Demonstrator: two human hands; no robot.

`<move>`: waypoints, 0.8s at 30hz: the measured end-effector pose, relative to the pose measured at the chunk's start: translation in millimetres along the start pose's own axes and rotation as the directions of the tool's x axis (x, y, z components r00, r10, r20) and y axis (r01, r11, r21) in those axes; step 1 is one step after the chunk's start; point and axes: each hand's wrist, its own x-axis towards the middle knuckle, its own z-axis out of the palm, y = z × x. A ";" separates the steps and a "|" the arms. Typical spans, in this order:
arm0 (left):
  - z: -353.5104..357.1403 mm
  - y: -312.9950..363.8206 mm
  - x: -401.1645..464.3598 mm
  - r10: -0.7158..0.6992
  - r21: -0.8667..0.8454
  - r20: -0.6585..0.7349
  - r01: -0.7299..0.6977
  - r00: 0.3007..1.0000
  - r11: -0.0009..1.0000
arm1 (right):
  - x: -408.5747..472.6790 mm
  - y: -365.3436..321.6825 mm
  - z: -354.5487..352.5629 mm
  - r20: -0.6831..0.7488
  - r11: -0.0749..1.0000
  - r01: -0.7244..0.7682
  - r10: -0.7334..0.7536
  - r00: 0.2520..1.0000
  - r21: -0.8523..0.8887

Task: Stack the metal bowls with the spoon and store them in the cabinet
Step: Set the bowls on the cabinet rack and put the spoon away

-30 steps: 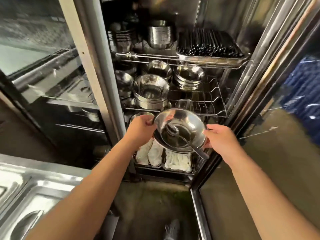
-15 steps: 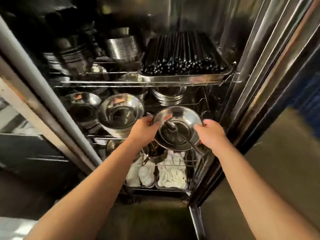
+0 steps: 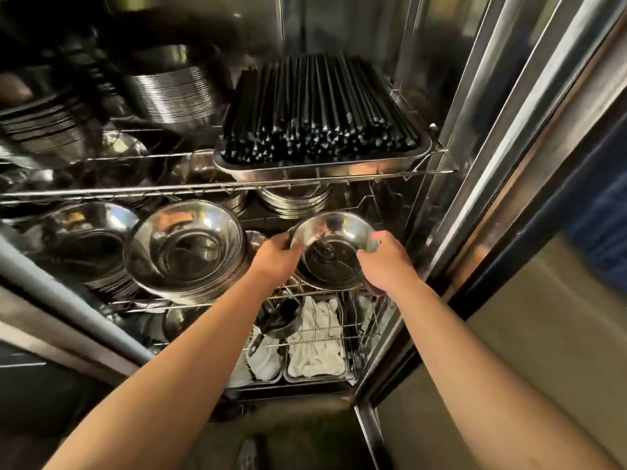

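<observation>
Writing: none legible on any surface. Left hand [image 3: 276, 254] and right hand [image 3: 385, 262] both closed on the rim of the stacked metal bowls [image 3: 334, 247], held at the middle wire shelf [image 3: 203, 303] inside the cabinet [image 3: 475, 130]. Spoon [image 3: 327, 254] lies in the top bowl, its handle partly hidden by the right hand. Number of bowls in the stack probably two; the rims blur together.

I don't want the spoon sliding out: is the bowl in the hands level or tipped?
Tipped: the bowl shows its inside to the camera, far rim higher, with the spoon inside.
</observation>
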 end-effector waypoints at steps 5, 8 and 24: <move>2.0 -3.7 17.3 0.003 -0.007 0.054 -0.003 0.999 1.000 | 14.1 -1.7 8.4 -0.032 0.999 -0.038 0.038 0.999 0.003; 5.1 -6.1 25.6 0.044 -0.014 0.079 -0.043 0.996 0.999 | 20.2 -1.0 13.6 -0.049 0.999 -0.054 0.054 0.997 0.007; -0.7 -30.0 12.3 0.212 0.228 0.199 -0.256 0.957 0.940 | -2.7 -10.3 24.2 -0.108 0.949 0.158 -0.193 0.975 -0.271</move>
